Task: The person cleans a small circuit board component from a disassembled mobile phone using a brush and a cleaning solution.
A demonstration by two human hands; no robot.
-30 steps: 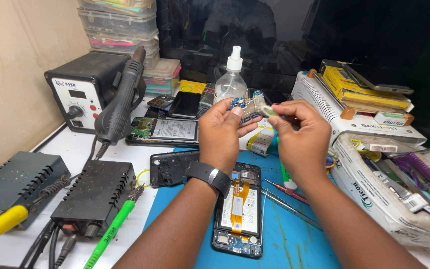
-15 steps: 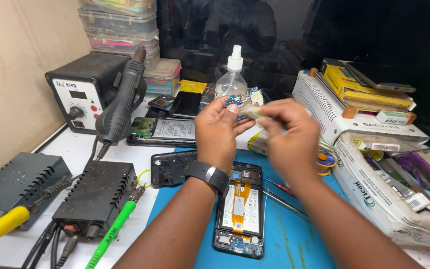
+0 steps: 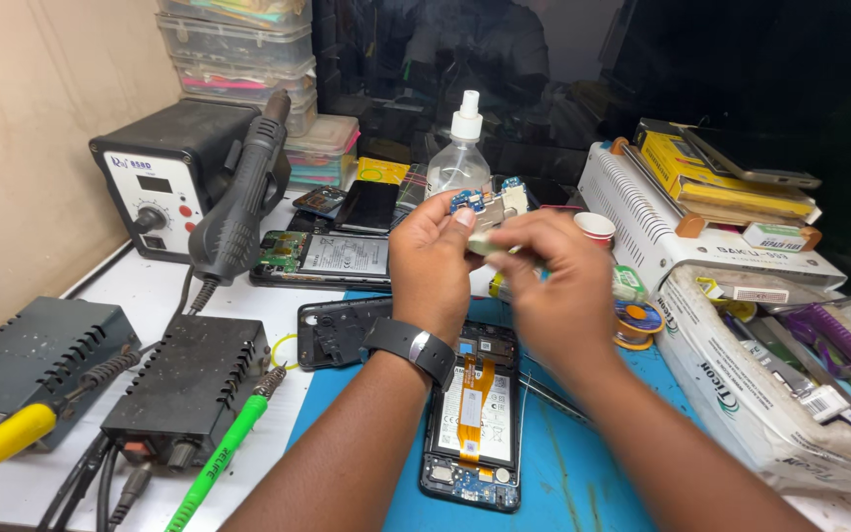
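Both hands point(image 3: 494, 261) half-hide a small circuit board point(image 3: 490, 202).

A white worktable point(image 3: 150, 286) carries everything, and a blue mat point(image 3: 563, 473) covers its near middle. Along the table's left edge rises a plain beige wall point(image 3: 41, 108), evenly lit and bare. Behind the table's far edge stands a dark, glossy pane point(image 3: 642, 59), perhaps a window or glass partition, though its dim reflections make that hard to tell. Light falls softly from above, brightening the tabletop while the far right corner stays in shadow.
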